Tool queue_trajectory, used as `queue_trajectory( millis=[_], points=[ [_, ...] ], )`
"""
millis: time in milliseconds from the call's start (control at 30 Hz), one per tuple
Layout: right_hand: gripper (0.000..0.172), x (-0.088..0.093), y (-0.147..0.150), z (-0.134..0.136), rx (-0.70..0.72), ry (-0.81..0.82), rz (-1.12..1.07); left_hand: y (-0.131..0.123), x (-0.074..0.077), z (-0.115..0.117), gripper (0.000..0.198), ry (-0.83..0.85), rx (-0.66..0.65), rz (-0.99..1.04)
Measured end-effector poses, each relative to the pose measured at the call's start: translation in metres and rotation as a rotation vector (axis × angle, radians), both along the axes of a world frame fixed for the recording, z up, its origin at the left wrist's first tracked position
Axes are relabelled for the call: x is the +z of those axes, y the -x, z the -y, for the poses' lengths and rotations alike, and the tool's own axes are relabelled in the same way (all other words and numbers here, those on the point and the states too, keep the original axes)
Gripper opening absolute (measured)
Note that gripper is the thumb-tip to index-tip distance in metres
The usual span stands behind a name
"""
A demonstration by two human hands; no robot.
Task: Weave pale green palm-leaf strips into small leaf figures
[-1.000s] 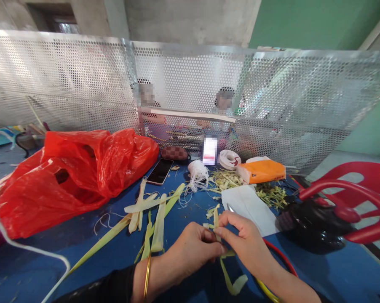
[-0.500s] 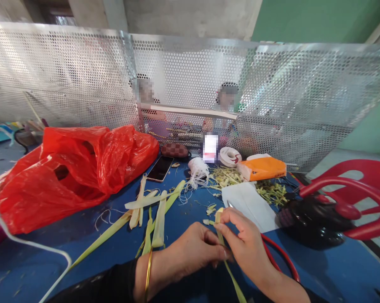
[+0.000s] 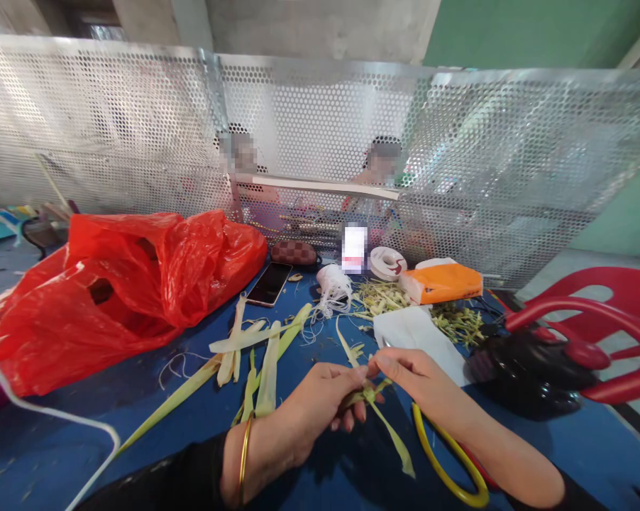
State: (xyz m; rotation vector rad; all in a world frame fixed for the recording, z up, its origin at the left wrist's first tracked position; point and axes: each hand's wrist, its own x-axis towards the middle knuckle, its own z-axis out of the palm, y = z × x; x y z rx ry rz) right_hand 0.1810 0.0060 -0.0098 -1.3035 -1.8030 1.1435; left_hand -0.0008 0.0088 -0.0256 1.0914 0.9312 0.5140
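Observation:
Just above the table, my left hand (image 3: 320,397) has its fingers closed around a pale green leaf strip (image 3: 392,433), whose tail hangs down to the right. Another narrow end of leaf (image 3: 344,341) shows above the left thumb. My right hand (image 3: 413,372) meets the left fingertips and pinches the leaf there; the exact hold is partly hidden by the fingers. Beneath my right forearm are scissors with a yellow and red handle (image 3: 453,472), their middle covered by the hand. Several cut leaf strips (image 3: 268,369) lie left of my hands.
A red plastic bag (image 3: 123,284) fills the left side. Behind my hands are a dark phone (image 3: 269,284), white thread (image 3: 335,287), a ribbon roll (image 3: 388,264), an orange tissue pack (image 3: 442,282) and white paper (image 3: 421,337). A black, red-handled pot (image 3: 533,376) stands right. Perforated metal panels (image 3: 320,113) rise behind.
My right hand has come down and right from the strip's upper end, and the leaf is now bunched at my fingertips. The yellow handle has come into view.

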Motion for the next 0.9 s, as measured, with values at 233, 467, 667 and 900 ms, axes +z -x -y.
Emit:
queue_trajectory(
  millis=[233, 467, 667, 900],
  points=[
    [0.021, 0.006, -0.001, 0.002, 0.008, -0.023, 0.064, 0.000, 0.009, 0.000, 0.030, -0.036, 0.056, -0.017],
    [0.013, -0.001, 0.012, 0.005, -0.022, -0.028, -0.040, -0.003, 0.001, 0.005, 0.017, -0.064, -0.035, -0.036],
    [0.018, -0.008, 0.022, 0.013, -0.127, 0.095, -0.223, -0.004, 0.002, 0.008, 0.025, -0.040, -0.091, -0.057],
    [0.018, -0.018, 0.028, 0.018, -0.174, -0.241, -0.012, -0.005, -0.002, 0.008, 0.016, -0.037, -0.124, -0.078]
  ],
)
